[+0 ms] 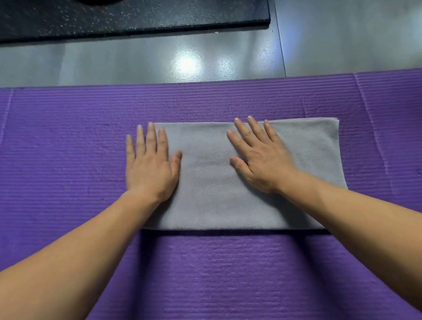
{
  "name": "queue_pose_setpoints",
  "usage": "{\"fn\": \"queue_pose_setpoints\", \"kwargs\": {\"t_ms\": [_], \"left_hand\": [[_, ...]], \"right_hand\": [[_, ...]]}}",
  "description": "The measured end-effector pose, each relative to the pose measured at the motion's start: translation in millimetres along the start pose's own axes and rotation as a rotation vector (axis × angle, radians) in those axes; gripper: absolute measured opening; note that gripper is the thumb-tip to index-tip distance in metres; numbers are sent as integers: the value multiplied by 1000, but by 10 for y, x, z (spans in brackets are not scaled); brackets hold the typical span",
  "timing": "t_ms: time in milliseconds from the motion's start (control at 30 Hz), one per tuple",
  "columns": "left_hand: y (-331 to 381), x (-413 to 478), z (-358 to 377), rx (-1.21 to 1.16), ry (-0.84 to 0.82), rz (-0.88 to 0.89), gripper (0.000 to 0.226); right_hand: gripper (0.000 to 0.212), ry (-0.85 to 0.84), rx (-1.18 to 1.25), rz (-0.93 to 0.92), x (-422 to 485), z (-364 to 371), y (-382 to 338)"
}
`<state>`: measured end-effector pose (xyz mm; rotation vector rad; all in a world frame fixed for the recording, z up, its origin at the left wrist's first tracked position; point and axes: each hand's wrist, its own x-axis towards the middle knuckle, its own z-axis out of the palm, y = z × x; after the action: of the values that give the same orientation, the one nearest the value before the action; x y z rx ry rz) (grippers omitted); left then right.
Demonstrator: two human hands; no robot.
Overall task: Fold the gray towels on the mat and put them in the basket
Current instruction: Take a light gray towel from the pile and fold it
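Head view, looking down.

Gray towel (213, 191): folded to a rectangle, flat on the purple mat (61, 146). Long sides parallel to the mat's far edge; closer to that far edge than to the near part of the mat. Stacked layers visible at the towel's far right corner.

Left hand (150, 166): palm down, fingers straight and close together, grasping nothing. Straddles the towel's left edge, with thumb and forefinger on the cloth and the outer fingers on bare mat just beside it.

Right hand (260, 163): palm down, fingers straight and slightly spread, grasping nothing. Rests flat on the towel, right of its middle, fingertips reaching the towel's far edge. Forearm crosses the towel's near right corner and hides it.

Hands apart, with a bare band of towel between them. Towel entirely under and between the two flat palms, not lifted anywhere.

Beyond the mat's far edge: glossy gray floor (154, 61) with bright reflections. Farther off, toward the top left: black speckled slab (128, 16) on the floor.

Faint creases in the mat toward its right end.
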<state>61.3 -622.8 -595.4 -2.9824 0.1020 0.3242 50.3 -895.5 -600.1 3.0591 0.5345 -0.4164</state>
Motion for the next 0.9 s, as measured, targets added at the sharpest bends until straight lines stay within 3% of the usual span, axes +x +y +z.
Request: {"fn": "queue_pose_setpoints", "kwargs": {"t_ms": [100,200,333,433,633,800,900], "left_hand": [[334,-168,-61,-57,102,150,66],[628,-485,54,-160,66,370,67],[632,-802,212,-174,26,237,67],[554,-859,264,-151,43,220,69],[246,-784,318,-141,23,139,76],[-19,-726,273,-203,-1,83,79],[-56,-702,183,-284,22,50,79]], "right_hand": [[71,-5,2,-8,11,8,16],[74,-17,67,14,9,-67,-2],[70,100,264,153,-378,-1,-316],[67,87,185,169,-895,263,-449],[77,21,111,403,-1278,385,250],[76,-16,145,395,-1350,339,415],[78,78,141,402,-1324,286,348]]}}
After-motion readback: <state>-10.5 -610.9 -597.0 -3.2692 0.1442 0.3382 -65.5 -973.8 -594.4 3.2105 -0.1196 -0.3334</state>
